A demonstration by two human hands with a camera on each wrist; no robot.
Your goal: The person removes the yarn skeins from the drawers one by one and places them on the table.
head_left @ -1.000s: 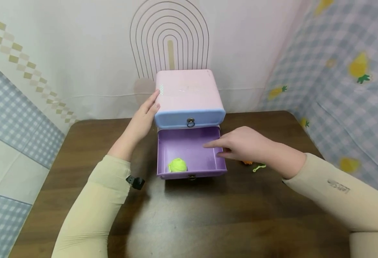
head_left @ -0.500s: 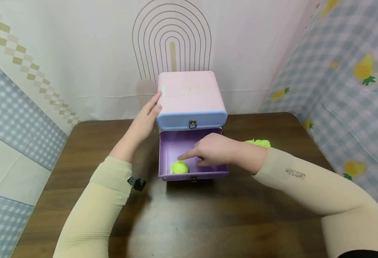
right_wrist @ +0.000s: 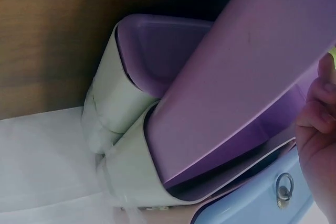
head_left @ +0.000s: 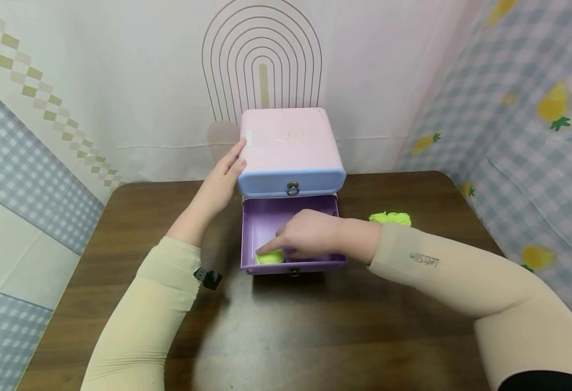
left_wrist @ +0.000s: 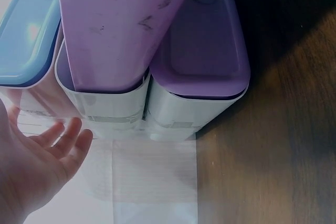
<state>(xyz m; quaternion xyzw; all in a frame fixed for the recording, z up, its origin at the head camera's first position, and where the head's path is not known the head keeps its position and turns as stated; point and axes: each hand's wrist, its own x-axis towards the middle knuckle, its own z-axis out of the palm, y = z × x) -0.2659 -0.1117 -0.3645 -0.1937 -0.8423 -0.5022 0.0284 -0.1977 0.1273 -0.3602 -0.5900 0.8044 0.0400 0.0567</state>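
Note:
A small drawer unit with a pink top (head_left: 288, 136) stands at the back of the table. Its blue drawer (head_left: 261, 183) is closed, while the purple drawer (head_left: 247, 228) below is pulled out. A lime-green ball (head_left: 269, 258), seemingly wound yarn, lies at that drawer's front left. My right hand (head_left: 310, 233) reaches inside, index finger across the ball and the thumb side at its right, pinching it; the contact is partly hidden. My left hand (head_left: 217, 184) rests with extended fingers against the unit's left side. In the left wrist view the left fingers (left_wrist: 65, 142) look relaxed.
Another lime-green bundle (head_left: 391, 218) lies on the table right of the unit, partly behind my right sleeve. A closed lower purple drawer (left_wrist: 205, 45) shows in the left wrist view. Cloth-covered walls (head_left: 169, 98) stand behind and beside the brown table (head_left: 286, 336).
My right hand has moved left and down from the drawer's right side onto the lime-green ball. The second bundle came into view behind it. My left hand has stayed put.

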